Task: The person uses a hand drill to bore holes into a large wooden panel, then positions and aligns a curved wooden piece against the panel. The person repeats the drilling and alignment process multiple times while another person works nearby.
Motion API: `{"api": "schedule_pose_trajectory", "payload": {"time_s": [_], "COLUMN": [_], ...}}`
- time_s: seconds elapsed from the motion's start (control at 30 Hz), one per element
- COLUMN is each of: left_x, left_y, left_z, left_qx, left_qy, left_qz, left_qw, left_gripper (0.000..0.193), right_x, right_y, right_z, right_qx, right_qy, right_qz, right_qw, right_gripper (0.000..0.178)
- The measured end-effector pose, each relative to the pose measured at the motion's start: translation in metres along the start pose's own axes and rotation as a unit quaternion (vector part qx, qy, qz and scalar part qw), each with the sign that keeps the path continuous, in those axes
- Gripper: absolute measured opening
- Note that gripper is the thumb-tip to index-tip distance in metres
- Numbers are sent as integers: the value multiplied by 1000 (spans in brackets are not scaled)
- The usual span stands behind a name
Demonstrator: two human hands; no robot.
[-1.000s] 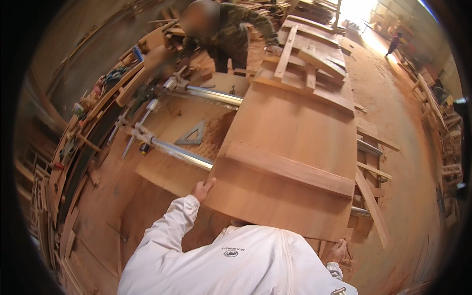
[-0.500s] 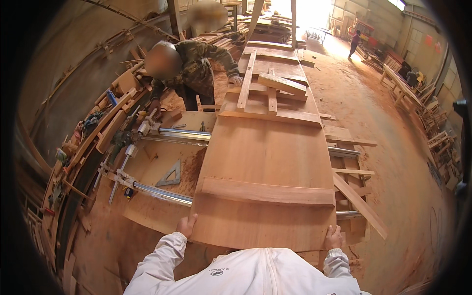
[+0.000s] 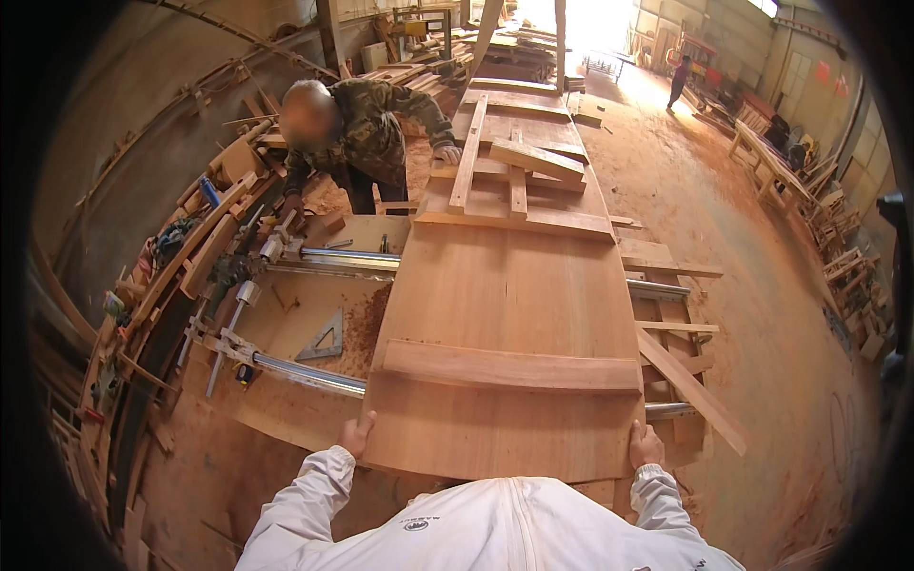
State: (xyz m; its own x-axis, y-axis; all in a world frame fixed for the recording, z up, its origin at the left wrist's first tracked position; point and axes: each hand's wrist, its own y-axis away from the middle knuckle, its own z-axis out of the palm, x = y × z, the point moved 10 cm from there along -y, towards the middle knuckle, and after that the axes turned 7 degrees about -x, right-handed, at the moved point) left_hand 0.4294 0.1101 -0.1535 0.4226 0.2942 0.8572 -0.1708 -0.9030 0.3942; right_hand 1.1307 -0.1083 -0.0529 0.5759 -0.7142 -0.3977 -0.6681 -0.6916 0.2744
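A wide reddish-brown wooden panel (image 3: 505, 290) lies lengthwise in front of me, with its near end close to my white jacket. My left hand (image 3: 356, 436) grips the panel's left edge near that end, the thumb against the side. On the opposite edge, my right hand (image 3: 646, 446) is closed around the wood, thumb up. A crosswise batten (image 3: 514, 367) spans the panel just beyond my hands. Steel clamp bars (image 3: 309, 373) run crosswise beneath the panel and show at both sides. The undersides of my hands are hidden.
A co-worker in a camouflage jacket (image 3: 371, 133) leans in at the far left, one hand on the panel's far part. Loose wood strips (image 3: 538, 160) lie there. A metal set square (image 3: 324, 336) rests on the board at left. Offcuts (image 3: 690, 390) stick out at right.
My right hand has moved slightly farther up the panel's right edge. The whole view has shifted a little. My left hand keeps its hold, and the co-worker's head has turned slightly.
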Motion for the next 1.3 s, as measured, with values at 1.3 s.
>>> {"api": "schedule_pose_trajectory", "payload": {"time_s": [1.3], "left_x": [24], "left_y": [8], "left_z": [8], "left_qx": [-23], "left_qy": [24], "left_qz": [4], "left_qw": [999], "left_gripper": [80], "right_x": [8], "right_y": [-3], "right_z": [0], "right_qx": [19], "right_qy": [-30], "right_qz": [-7], "right_qw": [999], "right_gripper": [62]}}
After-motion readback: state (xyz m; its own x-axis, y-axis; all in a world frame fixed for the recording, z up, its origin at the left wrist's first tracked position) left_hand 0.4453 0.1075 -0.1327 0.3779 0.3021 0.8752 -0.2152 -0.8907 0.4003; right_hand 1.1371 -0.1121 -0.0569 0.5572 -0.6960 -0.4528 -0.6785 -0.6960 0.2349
